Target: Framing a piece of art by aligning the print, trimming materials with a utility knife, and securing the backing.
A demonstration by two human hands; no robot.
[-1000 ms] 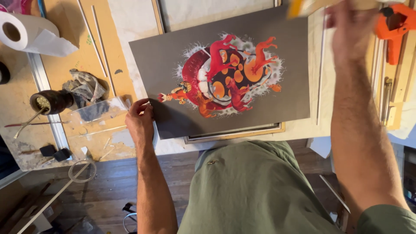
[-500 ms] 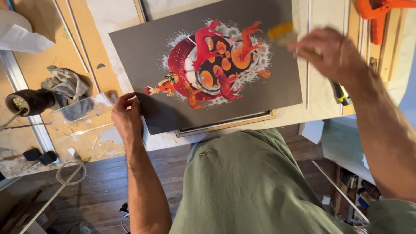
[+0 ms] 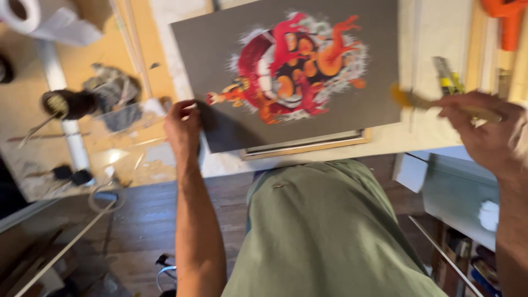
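I hold a grey picture board with one hand and a brush with the other.

My left hand [image 3: 183,127] pinches the near left corner of the grey board [image 3: 220,49], fingers closed on its edge. The board lies on the pale table [image 3: 434,33], over a wooden frame [image 3: 308,146], and shows a red and orange painting [image 3: 297,66]. My right hand [image 3: 484,132], at the right, is closed around a brush [image 3: 423,103] whose bristles sit just beside the board's right edge. A paper roll [image 3: 22,14] lies far left.
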